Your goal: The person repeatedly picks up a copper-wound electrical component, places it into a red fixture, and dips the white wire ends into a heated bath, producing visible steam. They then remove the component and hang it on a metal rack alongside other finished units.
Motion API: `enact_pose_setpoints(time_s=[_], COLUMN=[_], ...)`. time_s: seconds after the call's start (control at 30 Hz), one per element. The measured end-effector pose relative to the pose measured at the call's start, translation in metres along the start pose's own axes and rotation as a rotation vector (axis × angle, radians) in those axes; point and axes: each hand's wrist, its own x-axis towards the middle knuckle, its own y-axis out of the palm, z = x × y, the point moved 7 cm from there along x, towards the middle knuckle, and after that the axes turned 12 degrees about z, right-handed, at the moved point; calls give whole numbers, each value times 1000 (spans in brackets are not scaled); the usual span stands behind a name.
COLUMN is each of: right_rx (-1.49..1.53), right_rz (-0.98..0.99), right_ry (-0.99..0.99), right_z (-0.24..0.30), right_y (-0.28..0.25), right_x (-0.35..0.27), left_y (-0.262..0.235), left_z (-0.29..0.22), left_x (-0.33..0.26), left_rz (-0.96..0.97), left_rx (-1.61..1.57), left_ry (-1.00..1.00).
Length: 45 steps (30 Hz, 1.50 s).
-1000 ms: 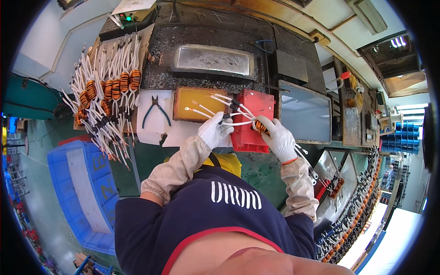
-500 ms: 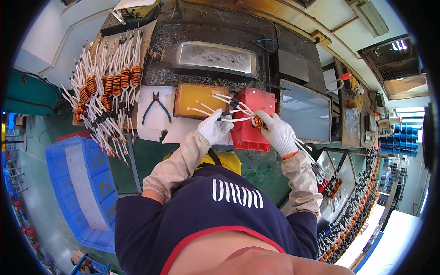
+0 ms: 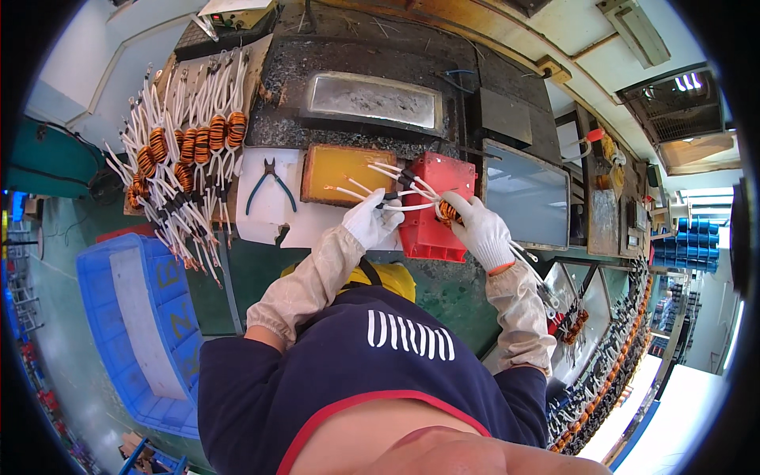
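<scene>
**Above a red box (image 3: 431,235), a striped coil (image 3: 449,212) in two gloved hands**

Just under the right hand's (image 3: 481,231) fingers, which are curled around it, sits the orange-and-black coil. The left hand (image 3: 370,223) pinches white leads (image 3: 412,208) near their black sleeves, its fingers closed on them; exactly how many it grips cannot be told.

Work on this piece appears part done: it is in hand, not laid with the others. Lead ends to the left of the left fingers look coppery, while the lugs (image 3: 533,257) beyond the right hand look silvery, perhaps one end treated and the other not; they are too small to be sure. Well left of the left fingers lies a heap of similar coils (image 3: 215,134), many with coppery lower tips, so more seem to be left.

Containers surround the fingers. Directly below the coil is the red box, its inside hidden. Just ahead of the left fingers, an amber block or liquid fills a rusty-rimmed tray (image 3: 350,148). Farther ahead, a rectangular trough (image 3: 368,125) set on the dark surface (image 3: 277,87) holds something silvery and smudged. Right of the right fingers, a metal-edged tray (image 3: 526,198) shows a flat grey-blue face; liquid or solid, unclear. Far left and nearer the body, a blue crate (image 3: 103,317) has a pale panel (image 3: 142,324) inside.
</scene>
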Motion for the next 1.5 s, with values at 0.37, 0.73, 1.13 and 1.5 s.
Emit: enact_pose_setpoints(time_s=[0.37, 0.73, 1.13, 1.5], right_rx=[189, 232, 200, 152], right_rz=[-60, -200, -193, -288], right_ry=[56, 189, 318, 298], right_z=[-16, -28, -42, -34], right_y=[14, 13, 9, -3], right_x=[-14, 6, 45, 58], left_y=[25, 37, 54, 59], left_z=[2, -19, -52, -66], left_x=[-1, 73, 117, 129], left_rz=[77, 47, -164, -143], left_rx=[-145, 49, 515, 535], left_ry=[36, 118, 243, 201])
